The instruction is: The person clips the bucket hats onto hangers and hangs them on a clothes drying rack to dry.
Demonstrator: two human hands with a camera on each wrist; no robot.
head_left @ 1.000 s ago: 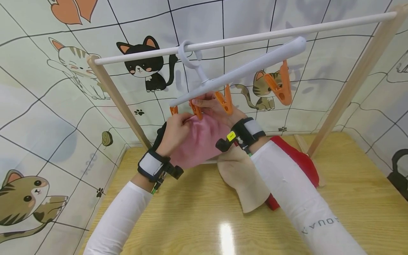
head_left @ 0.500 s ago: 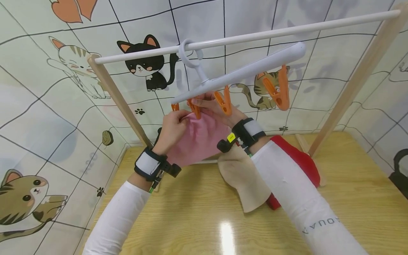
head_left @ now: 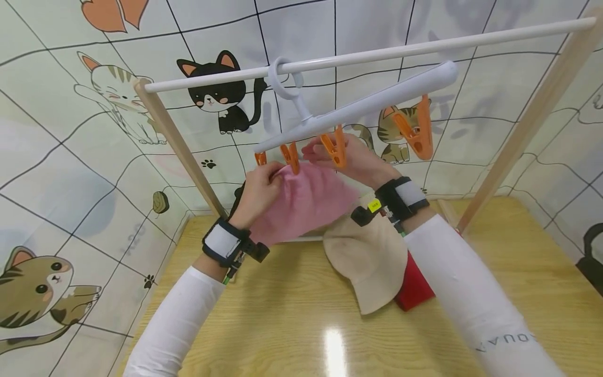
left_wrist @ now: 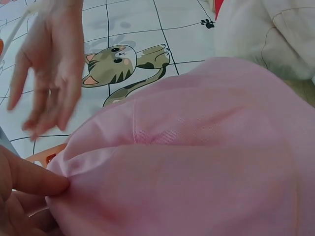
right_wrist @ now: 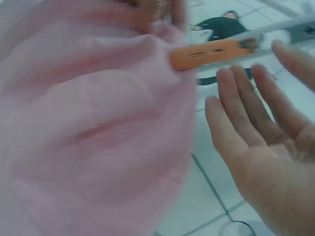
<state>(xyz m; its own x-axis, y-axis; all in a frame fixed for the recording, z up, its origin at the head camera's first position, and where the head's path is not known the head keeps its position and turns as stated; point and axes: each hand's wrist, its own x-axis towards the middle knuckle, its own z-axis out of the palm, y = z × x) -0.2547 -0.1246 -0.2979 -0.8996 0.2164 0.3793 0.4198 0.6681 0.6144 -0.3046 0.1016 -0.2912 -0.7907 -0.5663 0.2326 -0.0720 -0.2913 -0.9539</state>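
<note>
Right hand [head_left: 360,159] has backed off the orange clip [head_left: 294,165] toward 3 o'clock, fingers loose, holding nothing. Left hand [head_left: 258,191] still has the pink cap [head_left: 306,199] pinched by its edge, around 7 o'clock from the white hanger's [head_left: 367,104] middle.

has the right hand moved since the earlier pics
Yes, the right hand has moved right, farther from the printed black cat in the head view.
</note>
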